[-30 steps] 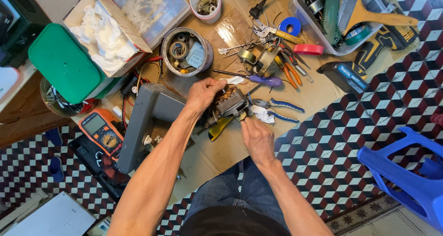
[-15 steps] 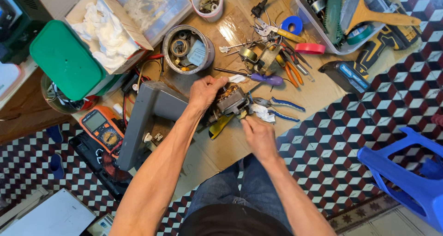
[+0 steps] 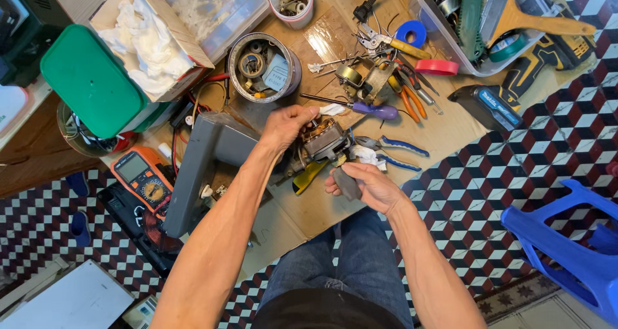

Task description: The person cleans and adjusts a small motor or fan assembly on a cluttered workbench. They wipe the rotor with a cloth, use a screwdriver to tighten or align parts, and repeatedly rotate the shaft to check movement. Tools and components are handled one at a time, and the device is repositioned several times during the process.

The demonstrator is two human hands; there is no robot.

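Resting mid-desk: small electric motor (image 3: 324, 140), gripped from above by left hand (image 3: 288, 124). Right hand (image 3: 370, 186) closed around dark grey handle (image 3: 346, 182), just beside motor. Adjacent: blue-handled pliers (image 3: 393, 154), purple screwdriver (image 3: 376, 111), grey metal housing (image 3: 199, 168), orange multimeter (image 3: 141, 178), parts tin (image 3: 264, 66).

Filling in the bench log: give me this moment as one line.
left hand: gripping small electric motor | right hand: holding grey tool handle at motor | nearby: blue-handled pliers, purple screwdriver | surface: cardboard sheet
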